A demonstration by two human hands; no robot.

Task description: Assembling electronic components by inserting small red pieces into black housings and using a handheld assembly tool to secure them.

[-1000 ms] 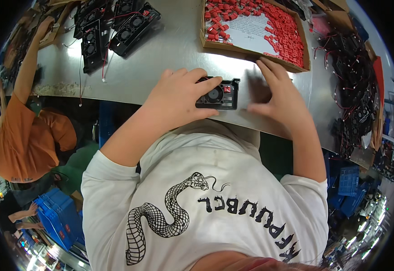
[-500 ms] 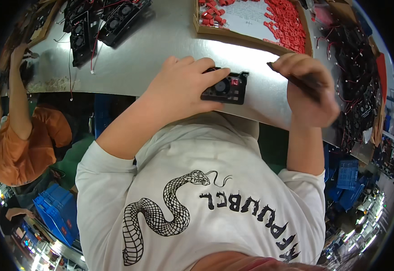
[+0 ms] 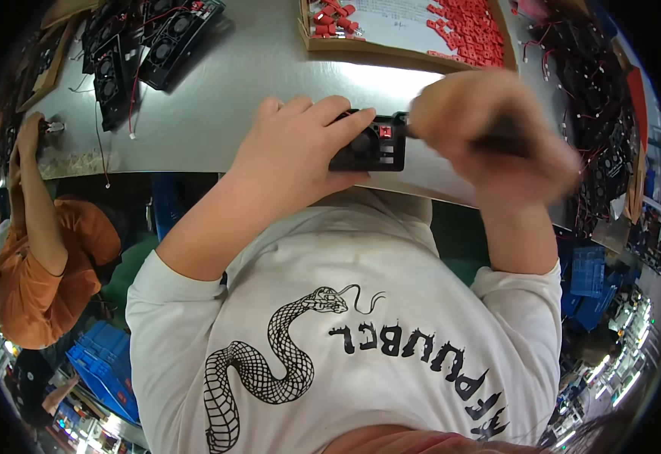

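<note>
Fan unit (image 3: 366, 145), black and flat on the metal table (image 3: 270, 60), sits right in front of you, with your left hand (image 3: 294, 144) half open across its left part, index finger over the far edge and thumb by the near one. Your right hand (image 3: 459, 121) is curled round a dark tool (image 3: 503, 138) (blur hides its kind and how tight your grip is), close to the unit's right end; whether they touch, I can't tell. To work well here, I'd press the unit flat, leave its red piece (image 3: 385, 132) uncovered so you can see it, and aim the tool clear of your own fingertips. As for numbers: one unit under your hand, showing one fan and one red piece; one cardboard tray (image 3: 391, 58) beyond, with one white sheet (image 3: 395, 15) and too many red clips (image 3: 470, 32) to count; at least three overlapping fan assemblies (image 3: 173, 38) at upper left; one uncountable pile of wired black parts (image 3: 607, 144) on your right; one co-worker in orange (image 3: 35, 287) on your left.
</note>
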